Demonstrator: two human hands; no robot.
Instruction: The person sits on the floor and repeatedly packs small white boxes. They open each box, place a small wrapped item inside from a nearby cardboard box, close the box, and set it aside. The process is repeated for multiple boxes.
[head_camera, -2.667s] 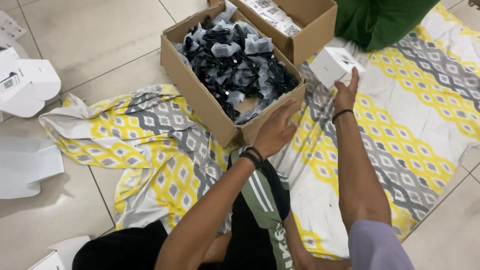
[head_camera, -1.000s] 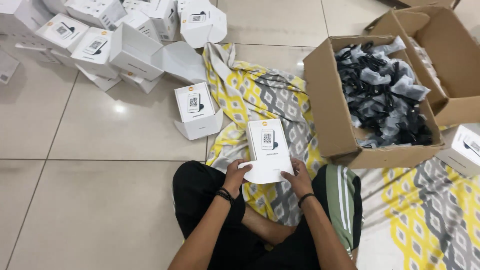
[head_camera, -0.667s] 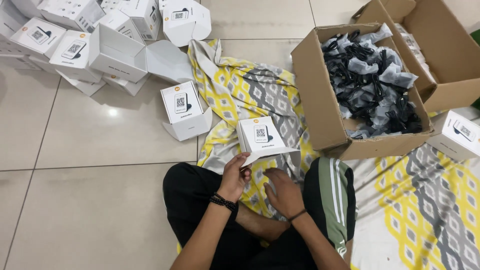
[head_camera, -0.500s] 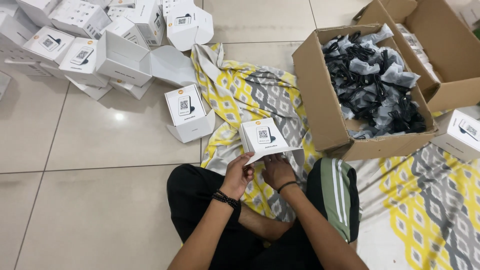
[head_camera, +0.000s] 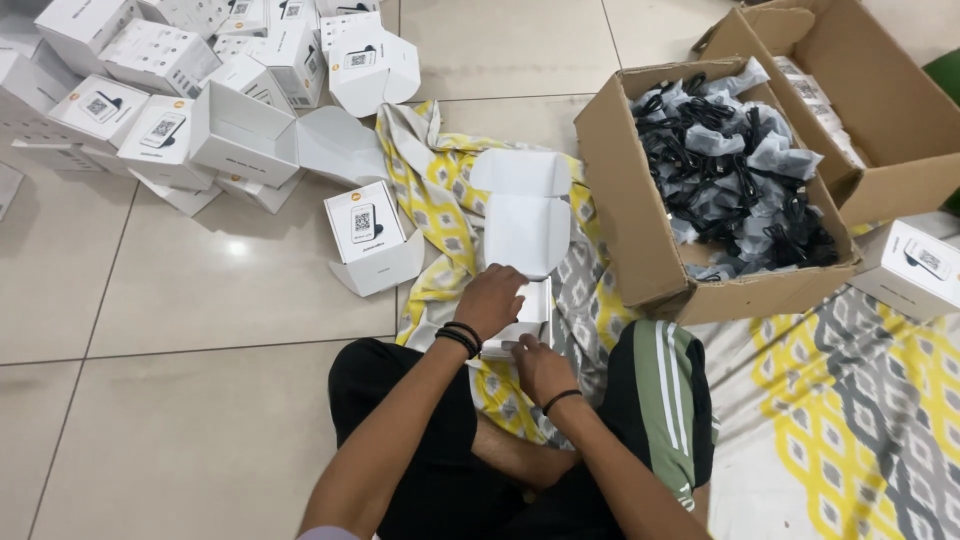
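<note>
My left hand (head_camera: 490, 300) presses, fingers together, on the open white box (head_camera: 525, 235); my right hand (head_camera: 540, 365) probably pinches its near edge. 1 cardboard carton (head_camera: 640, 240) stands right.

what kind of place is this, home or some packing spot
Probably an informal packing spot on a tiled floor, maybe at home: a heap of small white boxes, a carton of bagged black cables, and a patterned sheet as the work mat.
</note>
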